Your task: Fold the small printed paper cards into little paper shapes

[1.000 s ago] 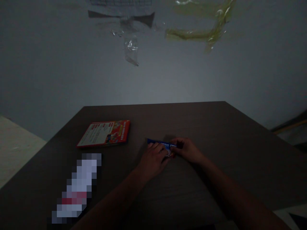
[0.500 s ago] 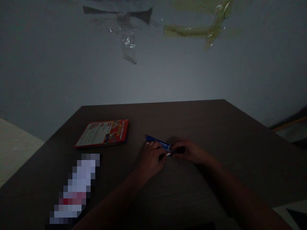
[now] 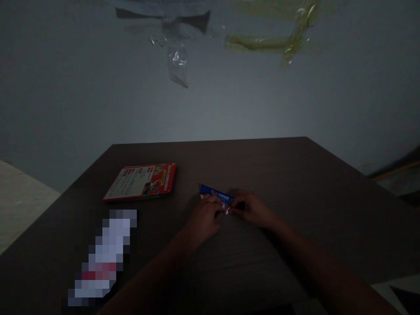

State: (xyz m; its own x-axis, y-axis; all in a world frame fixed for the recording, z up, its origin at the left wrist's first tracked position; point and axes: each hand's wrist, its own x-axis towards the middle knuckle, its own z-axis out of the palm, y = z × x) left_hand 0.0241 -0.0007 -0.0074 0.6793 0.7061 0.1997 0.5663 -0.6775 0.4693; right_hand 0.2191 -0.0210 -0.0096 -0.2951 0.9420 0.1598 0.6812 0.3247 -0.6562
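A small blue packet (image 3: 213,193) with white and red print lies on the dark wooden table (image 3: 295,183), near its middle. My left hand (image 3: 205,216) rests over the packet's near side, fingers curled and pinching its edge. My right hand (image 3: 252,209) meets it from the right, fingers closed on the packet's right end. Most of the packet is hidden under my fingers; only its far blue strip shows. The room is dim.
A red and white booklet (image 3: 141,181) lies flat to the left of my hands. A blurred white and red object (image 3: 103,258) lies near the table's front left. Tape strips and plastic scraps (image 3: 262,41) hang on the wall behind.
Both hands stay on the blue packet. They have shifted slightly up and closer together, and the fingers have tightened over the packet's near edge.
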